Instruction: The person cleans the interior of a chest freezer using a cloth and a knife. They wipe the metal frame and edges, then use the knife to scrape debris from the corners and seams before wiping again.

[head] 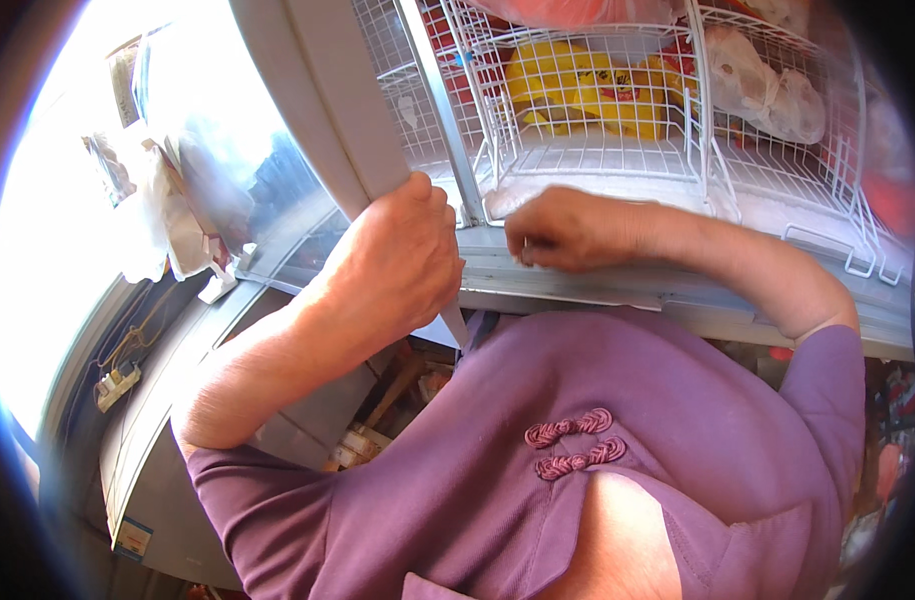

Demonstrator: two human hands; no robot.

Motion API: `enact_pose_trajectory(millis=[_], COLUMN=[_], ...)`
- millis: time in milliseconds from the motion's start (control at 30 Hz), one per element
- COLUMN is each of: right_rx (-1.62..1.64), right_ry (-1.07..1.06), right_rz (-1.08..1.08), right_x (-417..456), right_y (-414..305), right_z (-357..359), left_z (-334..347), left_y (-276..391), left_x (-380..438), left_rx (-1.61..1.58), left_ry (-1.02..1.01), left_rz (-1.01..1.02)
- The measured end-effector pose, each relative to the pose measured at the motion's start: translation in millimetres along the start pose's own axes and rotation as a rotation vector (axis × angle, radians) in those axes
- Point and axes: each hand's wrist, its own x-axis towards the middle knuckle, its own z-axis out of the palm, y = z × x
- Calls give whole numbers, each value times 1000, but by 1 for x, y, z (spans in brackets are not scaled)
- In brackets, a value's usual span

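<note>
My left hand (405,259) is closed around the pale edge frame (330,97) of what looks like a glass freezer lid; the frame's pointed end shows below the fist. To its right, my right hand (566,229) hovers over or rests on the metal rim (577,281) of a chest freezer, slightly blurred, with curled fingers. Whether it holds anything small cannot be told. Beyond it, white wire baskets (615,161) stand in the frosted freezer, with a yellow plastic bag (592,90) inside. A whitish knotted plastic bag (765,90) lies in the basket further right.
A metal divider bar (442,112) runs beside the baskets. Plastic packages (183,217) stand on the left, near a power strip (117,386) with tangled cords. Below the left forearm are a grey panel (322,405) and small boxes (360,446). Red bags (896,195) lie far right.
</note>
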Motion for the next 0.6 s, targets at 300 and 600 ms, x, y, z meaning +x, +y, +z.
enact_pose_trajectory(millis=[300, 600], right_rx=[-346, 101], right_ry=[-74, 288], right_rz=[-63, -217], right_x=[54, 136], right_y=[1, 27], right_z=[63, 111], left_z=[3, -4], left_y=[0, -1], left_x=[3, 1], left_rx=[-153, -139], left_ry=[-42, -15], left_rz=[-16, -44])
